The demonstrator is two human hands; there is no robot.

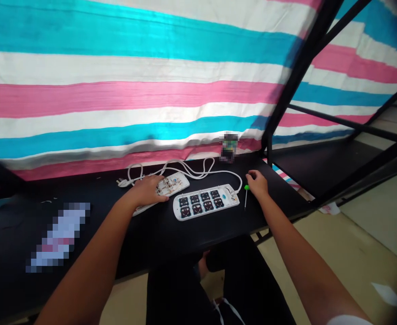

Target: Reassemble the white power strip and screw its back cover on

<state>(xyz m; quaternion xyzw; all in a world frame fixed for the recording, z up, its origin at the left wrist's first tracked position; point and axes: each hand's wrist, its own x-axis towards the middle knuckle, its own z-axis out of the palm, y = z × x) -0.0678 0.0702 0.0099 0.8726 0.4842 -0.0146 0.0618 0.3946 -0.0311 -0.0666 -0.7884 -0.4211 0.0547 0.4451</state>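
Note:
On the black table lies a white power strip shell [234, 198], its dark socket inserts in two rows facing up. To its left is a second white strip part [176, 183] with metal pieces showing inside. My left hand [149, 189] is closed around the left part of that piece, thumb at its near edge. My right hand [256, 181] rests just right of the power strip, fingers curled; what they hold, if anything, is too small to make out. A screwdriver with a green handle [246, 187] lies beside it, shaft pointing toward me.
A white cable [208, 174] loops behind both strip parts, with a plug [121, 183] at its left. Blurred items lie on the table at the left and stand at the back. A black frame post [279, 104] rises at the right before striped sheeting.

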